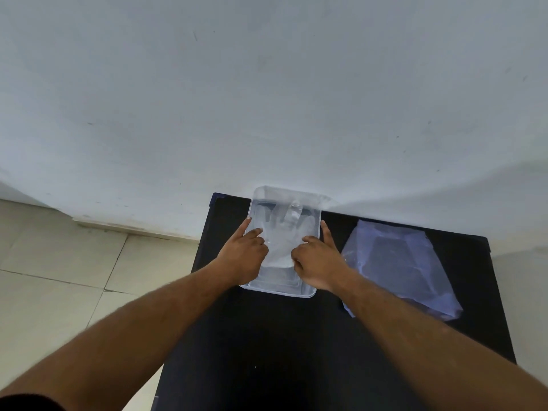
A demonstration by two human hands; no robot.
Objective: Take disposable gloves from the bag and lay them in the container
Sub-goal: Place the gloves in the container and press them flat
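A clear rectangular plastic container (pixel 278 289) stands at the far middle of the black table. Thin see-through disposable gloves (pixel 283 232) lie inside it, fingers pointing toward the wall. My left hand (pixel 244 256) rests on the container's left side, index finger along the rim and another finger on the gloves. My right hand (pixel 318 262) sits on the right side in the same way, index finger along the right rim, other fingers curled at the gloves' cuff. The clear plastic bag (pixel 397 268) lies flat to the right of the container.
The black table (pixel 267 351) stands against a pale wall (pixel 267 99). Tiled floor (pixel 59 277) lies to the left, below the table's left edge. My two bare forearms stretch across the table's near part.
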